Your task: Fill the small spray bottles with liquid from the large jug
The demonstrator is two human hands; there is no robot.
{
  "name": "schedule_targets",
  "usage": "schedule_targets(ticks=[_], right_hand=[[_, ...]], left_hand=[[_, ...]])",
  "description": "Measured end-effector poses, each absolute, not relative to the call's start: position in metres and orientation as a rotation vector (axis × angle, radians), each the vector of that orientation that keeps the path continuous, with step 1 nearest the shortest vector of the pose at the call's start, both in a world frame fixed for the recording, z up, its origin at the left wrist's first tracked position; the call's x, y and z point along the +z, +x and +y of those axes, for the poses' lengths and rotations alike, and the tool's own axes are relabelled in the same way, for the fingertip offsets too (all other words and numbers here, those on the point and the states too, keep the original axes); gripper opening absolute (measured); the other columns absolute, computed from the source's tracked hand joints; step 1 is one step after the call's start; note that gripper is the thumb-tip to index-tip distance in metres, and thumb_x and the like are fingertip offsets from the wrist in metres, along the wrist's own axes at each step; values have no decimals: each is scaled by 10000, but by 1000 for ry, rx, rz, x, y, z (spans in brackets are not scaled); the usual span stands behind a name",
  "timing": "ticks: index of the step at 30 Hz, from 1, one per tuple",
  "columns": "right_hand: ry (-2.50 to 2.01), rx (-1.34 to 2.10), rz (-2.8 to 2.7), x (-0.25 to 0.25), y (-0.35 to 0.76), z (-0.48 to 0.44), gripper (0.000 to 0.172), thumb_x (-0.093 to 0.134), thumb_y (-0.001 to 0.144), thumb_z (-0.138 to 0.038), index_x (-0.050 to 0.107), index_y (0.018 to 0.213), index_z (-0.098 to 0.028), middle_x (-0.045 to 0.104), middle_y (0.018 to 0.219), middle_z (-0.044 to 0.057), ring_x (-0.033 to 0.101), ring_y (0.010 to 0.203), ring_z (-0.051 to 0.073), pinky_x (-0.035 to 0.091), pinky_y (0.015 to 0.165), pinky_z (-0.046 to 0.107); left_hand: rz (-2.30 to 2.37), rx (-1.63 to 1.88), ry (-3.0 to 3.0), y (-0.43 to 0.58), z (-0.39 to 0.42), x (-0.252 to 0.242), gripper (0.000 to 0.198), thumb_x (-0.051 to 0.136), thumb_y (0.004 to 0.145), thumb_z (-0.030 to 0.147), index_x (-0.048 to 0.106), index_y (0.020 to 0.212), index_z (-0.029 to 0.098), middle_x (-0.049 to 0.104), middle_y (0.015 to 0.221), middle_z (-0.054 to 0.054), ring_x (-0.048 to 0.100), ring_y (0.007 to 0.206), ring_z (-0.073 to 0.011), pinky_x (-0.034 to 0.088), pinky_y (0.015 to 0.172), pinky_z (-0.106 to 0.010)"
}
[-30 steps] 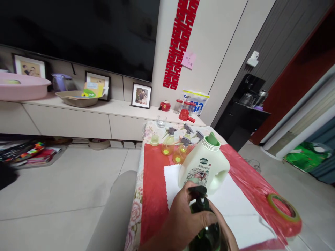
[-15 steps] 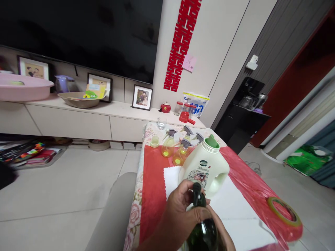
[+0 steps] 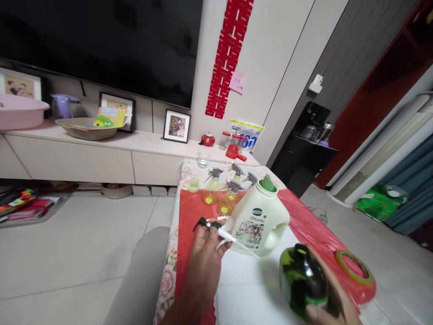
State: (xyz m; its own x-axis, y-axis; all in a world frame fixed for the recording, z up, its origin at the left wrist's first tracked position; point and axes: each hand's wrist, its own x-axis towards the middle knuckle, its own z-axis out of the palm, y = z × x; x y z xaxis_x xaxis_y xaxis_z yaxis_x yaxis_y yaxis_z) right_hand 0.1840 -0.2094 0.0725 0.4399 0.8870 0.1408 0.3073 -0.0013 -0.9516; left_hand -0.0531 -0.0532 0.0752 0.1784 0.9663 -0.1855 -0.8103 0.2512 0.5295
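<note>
Pinched in the fingers of my left hand (image 3: 206, 257) is a pump head (image 3: 219, 231) with a black nozzle and collar and a white tube pointing right. My right hand (image 3: 329, 289) is wrapped around a dark green bottle (image 3: 302, 282), tilted over the white cloth (image 3: 250, 293); its neck bears no pump. Just behind my left hand stands a pale green detergent jug (image 3: 259, 216) with a green spout insert and no cap. Further back are several spray bottles (image 3: 211, 192) holding yellow liquid, and a pale green cap (image 3: 194, 184).
On the red plastic sheet (image 3: 297, 212) at the right lies a roll of tape (image 3: 355, 267). A glass cup (image 3: 203, 159) sits at the table's far end. Behind it, a low cabinet (image 3: 152, 164) holds photo frames, jars and a pink basin (image 3: 22, 113).
The pump head has come out of the green bottle. My left hand has moved left with the pump head, while my right hand has carried the bottle to the right.
</note>
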Motion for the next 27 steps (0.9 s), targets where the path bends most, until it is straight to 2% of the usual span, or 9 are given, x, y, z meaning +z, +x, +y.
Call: schedule_targets(ticks=[2, 5, 9, 17, 27], right_hand=[[-1638, 476, -1135, 100, 194, -197, 992, 769, 709, -552, 346, 1562, -276, 406, 1592, 96, 371, 1459, 393, 343, 1188, 501], [-1704, 177, -1294, 147, 205, -170, 982, 804, 689, -540, 397, 1541, -270, 525, 1495, 114, 550, 1309, 394, 526, 1019, 444], [-1781, -241, -1577, 200, 206, -132, 917, 778, 704, -608, 458, 1501, -289, 610, 1393, 100, 632, 1195, 366, 550, 959, 460], [-1696, -621, -2044, 241, 207, -91, 781, 657, 858, -510, 385, 1532, -225, 577, 1396, 142, 578, 1218, 348, 511, 967, 496], [-1660, -828, -2283, 261, 202, -82, 739, 616, 874, -420, 361, 1540, -226, 557, 1356, 149, 547, 1157, 334, 499, 947, 493]], left_hand=[[543, 1244, 374, -44, -60, 63, 506, 899, 674, 431, 621, 1034, 210, 672, 1141, -57, 646, 807, -138, 563, 683, -266], [580, 1193, 396, -33, -68, 50, 535, 928, 627, 411, 628, 1017, 201, 661, 1109, -67, 627, 850, -161, 569, 663, -275], [588, 1117, 446, -25, -70, 38, 525, 931, 610, 431, 647, 978, 188, 655, 1032, -60, 618, 823, -166, 580, 658, -303], [600, 1075, 517, -21, -67, 21, 505, 892, 654, 505, 663, 979, 193, 669, 992, -61, 635, 824, -191, 540, 612, -288], [597, 1027, 467, -28, -69, 33, 584, 935, 581, 488, 644, 985, 183, 678, 983, -73, 608, 803, -180, 562, 629, -302]])
